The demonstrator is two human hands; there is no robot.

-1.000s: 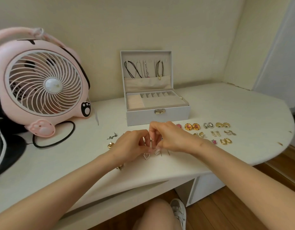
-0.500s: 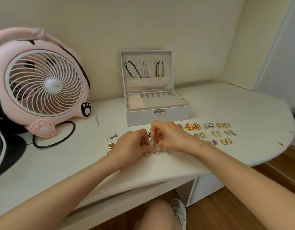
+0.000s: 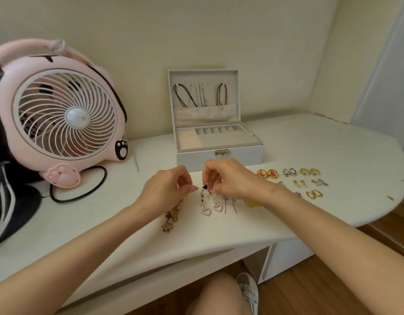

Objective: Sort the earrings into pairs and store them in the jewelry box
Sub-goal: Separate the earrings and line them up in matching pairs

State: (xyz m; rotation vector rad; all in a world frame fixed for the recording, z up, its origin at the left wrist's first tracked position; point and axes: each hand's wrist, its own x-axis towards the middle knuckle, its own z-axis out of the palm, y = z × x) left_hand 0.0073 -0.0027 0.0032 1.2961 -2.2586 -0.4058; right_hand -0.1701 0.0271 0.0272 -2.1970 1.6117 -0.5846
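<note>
Pink plastic fills the left end of the white desk (image 3: 332, 151), where a fan (image 3: 67, 114) stands well clear of the work. Next comes the left hand (image 3: 167, 192), fingers curled and thumb tip meeting forefinger. From where I stand I cannot tell whether anything is caught in that pinch. Just below its wrist lies a tangle of brown earrings (image 3: 171, 214), unsorted by the look of it.

Between the two hands hangs a black-topped earring (image 3: 204, 189). The right hand (image 3: 228, 180) seems to have it by the top, fingertips closed tight, the other fingers curled over. Right beneath lie the pearl heart earrings (image 3: 212, 209), side by side, already a pair. The jewelry box (image 3: 219, 155) stands open behind the hands, its compartments showing nothing in them. Further right, the sorted pairs (image 3: 289, 172) sit in tidy rows.

I'd say she is matching up this dangly one. To do it well, lower it gently so the drop lies straight, a little apart from the pearl hearts, since fine hooks snag easily. Its mate should go close alongside, facing the same way. The brown tangle wants teasing apart with both hands, never tugging.
</note>
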